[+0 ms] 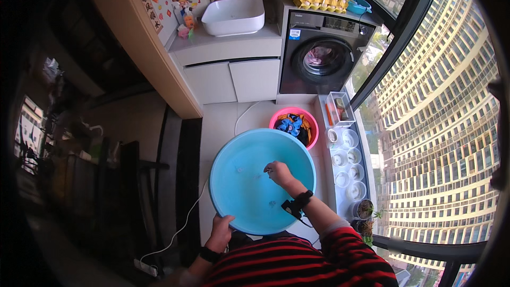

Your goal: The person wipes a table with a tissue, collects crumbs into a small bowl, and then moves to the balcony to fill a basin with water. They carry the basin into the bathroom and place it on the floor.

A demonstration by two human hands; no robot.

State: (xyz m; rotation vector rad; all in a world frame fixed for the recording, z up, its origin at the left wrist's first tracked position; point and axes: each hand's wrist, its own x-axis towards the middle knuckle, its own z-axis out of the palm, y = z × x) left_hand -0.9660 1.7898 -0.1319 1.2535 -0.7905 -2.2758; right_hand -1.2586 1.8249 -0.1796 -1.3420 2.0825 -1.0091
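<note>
A large light-blue plastic basin (247,191) is in front of my body, its inside facing up at me. My left hand (220,231) grips its near-left rim, with the thumb over the edge and the fingers hidden below. Over the inside of the basin is my right hand (279,173), its fingers curled in. Whether anything small is between those fingers is hidden. A few small clear marks or drops show on the basin's bottom. Just beyond the far rim stands a pink basin (314,127) with blue, orange and dark clothes (293,124) in it.
A front-loading Haier washing machine (318,57) with laundry behind its door stands ahead, beside a white cabinet (255,79) with a washbasin (235,16). Clear plastic cups (354,173) and potted plants (364,210) line the right window ledge. A white cable (187,217) runs along the left floor.
</note>
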